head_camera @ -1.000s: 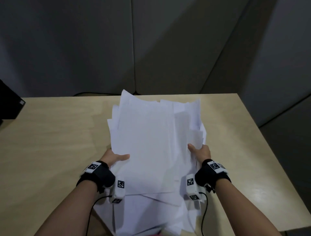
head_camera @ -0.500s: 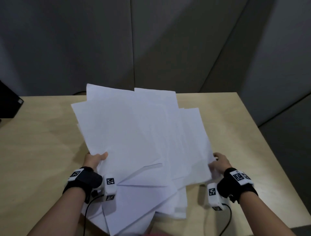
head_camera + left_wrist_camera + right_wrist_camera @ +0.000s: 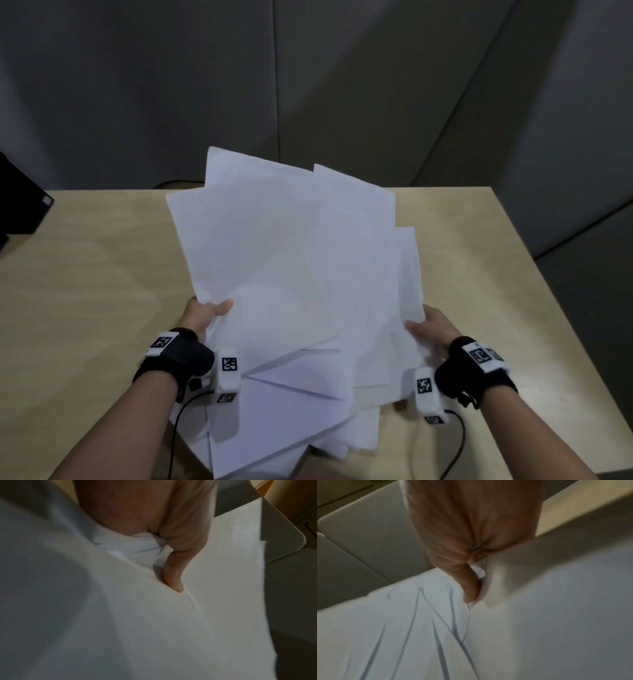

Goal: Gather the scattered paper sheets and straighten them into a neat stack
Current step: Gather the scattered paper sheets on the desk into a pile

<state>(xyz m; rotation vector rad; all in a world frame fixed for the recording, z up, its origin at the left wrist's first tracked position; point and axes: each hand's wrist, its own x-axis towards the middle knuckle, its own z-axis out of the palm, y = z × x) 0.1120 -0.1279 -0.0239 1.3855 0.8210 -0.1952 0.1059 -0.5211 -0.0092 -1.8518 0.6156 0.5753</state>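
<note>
**Mia:** Where are the paper sheets [image 3: 294,274] right now?

**Sam:** They are in the middle of the frame, lifted up over the tan desk [image 3: 85,274]. They fan out in all directions. The corners stick out at the top and at the bottom.

**Mia:** Who holds them?

**Sam:** Both hands do. The left hand [image 3: 205,317] is at the left edge, low in the frame. Its thumb [image 3: 173,577] lies on top of the paper and its grip is clamped on the sheets. The right hand [image 3: 433,329] is at the right edge, and its thumb [image 3: 471,586] pinches the paper too, so that grip is also clamped on the sheets.

**Mia:** So what is the best way to do this part?

**Sam:** I think the sheets need room to slide. If both grips squeeze too hard, the paper wrinkles and stays crooked. You can see small folds by each thumb in the wrist views.

**Mia:** So hold them softer?

**Sam:** Yes, I would hold them loosely, stand the pile on one edge on the desk, and tap it. Then turn it and tap the other edge.

**Mia:** What can go wrong?

**Sam:** The low sheets near the bottom of the frame hang out far. One could slip out and fall.
</note>
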